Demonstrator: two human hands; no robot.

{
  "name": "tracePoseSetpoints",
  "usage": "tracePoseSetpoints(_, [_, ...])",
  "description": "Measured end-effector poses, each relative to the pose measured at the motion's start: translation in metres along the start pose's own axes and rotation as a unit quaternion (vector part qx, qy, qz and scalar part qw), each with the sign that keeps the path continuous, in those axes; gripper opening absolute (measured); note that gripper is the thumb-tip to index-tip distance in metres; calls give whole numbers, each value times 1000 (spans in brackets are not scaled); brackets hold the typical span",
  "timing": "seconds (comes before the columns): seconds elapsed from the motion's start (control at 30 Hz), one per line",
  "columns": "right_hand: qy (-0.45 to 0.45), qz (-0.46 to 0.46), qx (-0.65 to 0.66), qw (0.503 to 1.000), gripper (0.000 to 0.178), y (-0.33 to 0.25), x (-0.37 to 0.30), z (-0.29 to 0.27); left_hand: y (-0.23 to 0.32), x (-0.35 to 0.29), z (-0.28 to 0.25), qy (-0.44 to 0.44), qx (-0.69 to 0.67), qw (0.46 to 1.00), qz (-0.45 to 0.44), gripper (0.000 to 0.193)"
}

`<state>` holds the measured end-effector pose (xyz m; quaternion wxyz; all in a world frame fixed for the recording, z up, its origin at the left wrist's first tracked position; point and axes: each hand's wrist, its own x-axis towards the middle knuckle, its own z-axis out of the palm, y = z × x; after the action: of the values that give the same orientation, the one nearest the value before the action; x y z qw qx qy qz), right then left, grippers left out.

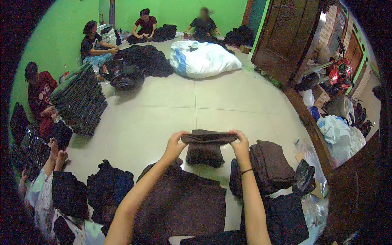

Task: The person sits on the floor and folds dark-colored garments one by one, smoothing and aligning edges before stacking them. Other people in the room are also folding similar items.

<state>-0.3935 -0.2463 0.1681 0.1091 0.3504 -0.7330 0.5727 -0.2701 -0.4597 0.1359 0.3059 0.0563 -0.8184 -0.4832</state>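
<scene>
My left hand and my right hand each pinch one end of a dark brown folded garment, stretched level between them. Its exact kind I cannot make out. Behind and below it, a small dark folded cloth bundle shows above the floor; whether the two are joined is hard to tell. Nearer to me lies a wide dark brown cloth, spread flat beneath my left forearm. Beside my right forearm rises a stack of folded brown cloths, with black folded cloth nearer me.
Several people sit along the green walls. A tall stack of plastic-wrapped dark packs stands at left. Farther back are a black clothing heap and a large white sack. A carved wooden door stands at right; dark clothes lie near left.
</scene>
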Motion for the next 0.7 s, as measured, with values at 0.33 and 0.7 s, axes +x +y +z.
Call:
tracePoseSetpoints(0.33, [-79,184,-283,938,34,103,-95,63,-119,-57,74,-148,-11,972,-183,41])
tracePoseSetpoints(0.7, [-124,30,-456,881,43,83,-119,57,-76,-74,66,-195,412,888,64,54])
